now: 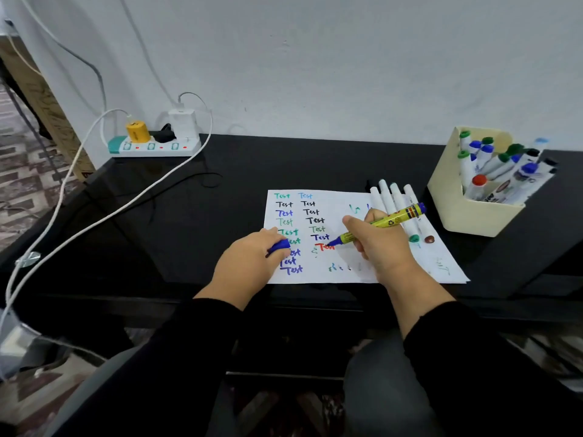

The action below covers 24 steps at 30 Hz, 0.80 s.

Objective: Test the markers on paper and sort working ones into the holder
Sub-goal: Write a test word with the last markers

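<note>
Item: yellow marker (383, 223) — I see my right hand (383, 247) gripping it pen-fashion, tip on the paper (362, 197) at centre, testing. Left hand (249, 263) pinches its blue cap (280, 246), steadying the sheet. Holder (473, 212) — right of frame, already stocked.

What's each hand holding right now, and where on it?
Right hand grips the yellow marker around the lower barrel, just above the tip, which meets the paper. Left hand holds the blue cap, fingers curled around it.
</note>
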{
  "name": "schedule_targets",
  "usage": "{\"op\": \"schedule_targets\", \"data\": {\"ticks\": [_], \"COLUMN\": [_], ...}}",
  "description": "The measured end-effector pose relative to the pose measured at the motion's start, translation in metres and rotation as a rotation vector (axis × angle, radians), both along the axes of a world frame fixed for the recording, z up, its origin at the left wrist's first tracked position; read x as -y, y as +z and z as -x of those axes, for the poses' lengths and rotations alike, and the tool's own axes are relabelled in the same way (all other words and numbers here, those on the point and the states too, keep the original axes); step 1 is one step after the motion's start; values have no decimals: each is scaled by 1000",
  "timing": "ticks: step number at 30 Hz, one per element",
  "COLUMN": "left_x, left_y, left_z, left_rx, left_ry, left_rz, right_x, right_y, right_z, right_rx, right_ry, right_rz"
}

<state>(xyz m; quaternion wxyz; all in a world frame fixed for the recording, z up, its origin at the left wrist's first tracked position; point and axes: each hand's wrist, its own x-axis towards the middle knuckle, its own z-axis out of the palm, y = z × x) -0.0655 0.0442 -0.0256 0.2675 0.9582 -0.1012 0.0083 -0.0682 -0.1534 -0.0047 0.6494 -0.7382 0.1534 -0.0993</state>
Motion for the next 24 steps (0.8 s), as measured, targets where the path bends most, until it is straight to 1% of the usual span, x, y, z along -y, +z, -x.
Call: {"op": "schedule_targets", "data": {"ticks": [4, 10, 14, 19, 24], "left_x": [0, 1, 2, 1, 1], "left_y": [-1, -1, -4, -3, -1], "left_z": [1, -1, -4, -4, -1], "left_rx": [1, -41, -54, -85, -86], "left_ry": [-14, -29, -26, -28, -11], "left_rz": [-52, -73, -83, -132, -131], "right_x": [1, -5, -8, -3, -4], "right_y": [-5, -8, -8, -11, -12], "right_z": [6, 6, 6, 2, 2], "right_rx": [6, 14, -14, 1, 8], "right_ry": [10, 79, 122, 40, 81], "right_rz": [98, 215, 278, 214, 238]}}
